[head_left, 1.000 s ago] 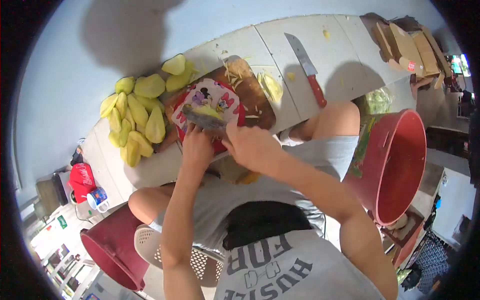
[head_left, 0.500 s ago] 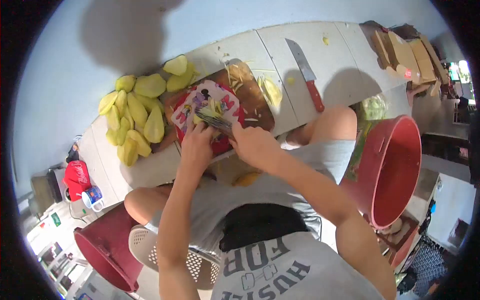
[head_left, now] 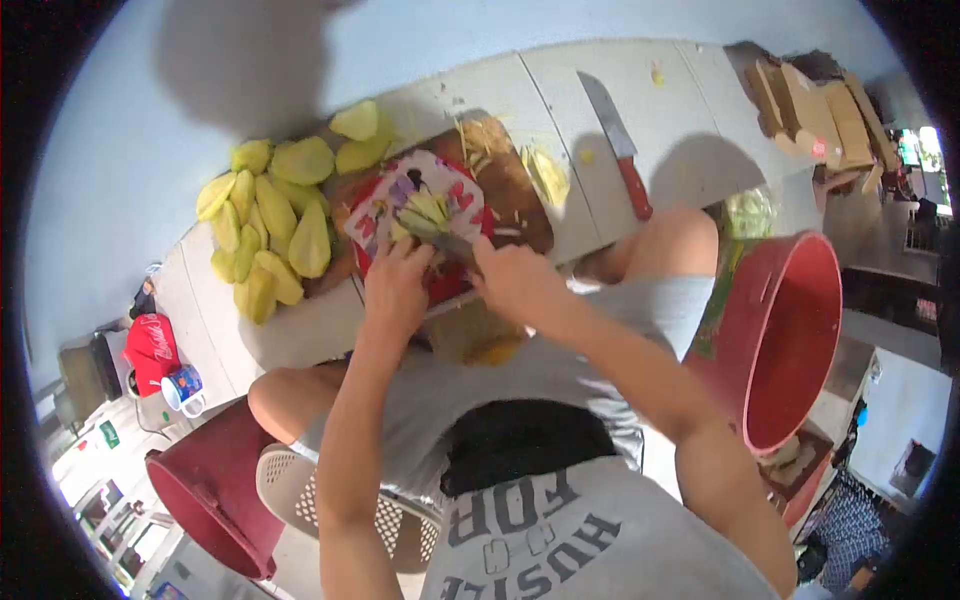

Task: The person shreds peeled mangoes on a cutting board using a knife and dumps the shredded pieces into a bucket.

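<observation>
My right hand [head_left: 515,285] is closed round the handle end of a knife [head_left: 448,241], whose blade points left across a pale green piece of fruit [head_left: 424,214]. My left hand [head_left: 398,287] has its fingers curled against the near side of that fruit. Beneath both lies a red and pink cloth [head_left: 462,192] with cartoon figures, on a brown wooden board [head_left: 522,205]. Peeled yellow-green fruits [head_left: 275,213] are piled left of the board. Thin cut strips [head_left: 483,135] lie on its upper right part.
A large knife [head_left: 620,145] rests on the tiled surface [head_left: 480,82] at the right, near a fruit piece [head_left: 547,178]. One red bucket [head_left: 800,340] stands at the right, another [head_left: 215,490] at lower left. Cardboard [head_left: 830,120] lies at upper right.
The knife in my right hand has shifted and its blade is tilted differently over the fruit. The whole view has moved slightly. My left hand remains against the fruit.
</observation>
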